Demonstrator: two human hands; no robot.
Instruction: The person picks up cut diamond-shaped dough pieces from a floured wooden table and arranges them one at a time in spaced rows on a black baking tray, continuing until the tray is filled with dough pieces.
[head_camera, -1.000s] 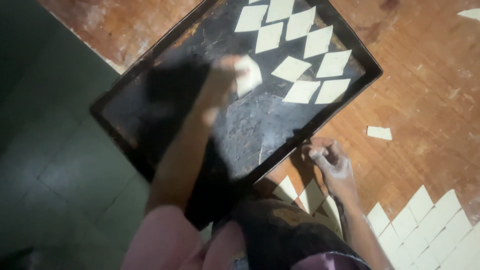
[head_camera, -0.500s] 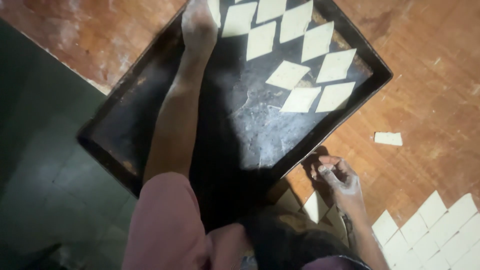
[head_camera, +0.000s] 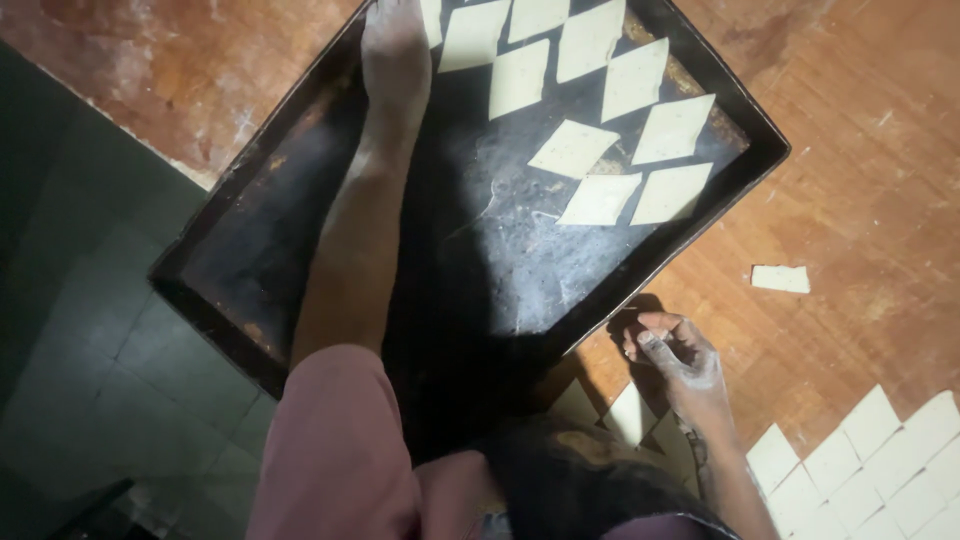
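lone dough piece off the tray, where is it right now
In the head view the lone dough piece lies flat on the wooden table, right of the dark baking tray and up-right of the right hand.

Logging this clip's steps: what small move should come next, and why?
Probably the right hand should pick a dough diamond from the wooden table: it hovers by cut pieces at the baking tray edge, while the left hand rests among rows with dark space free.

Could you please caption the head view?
Left hand reaches across a dark baking tray of diamond-shaped dough pieces.
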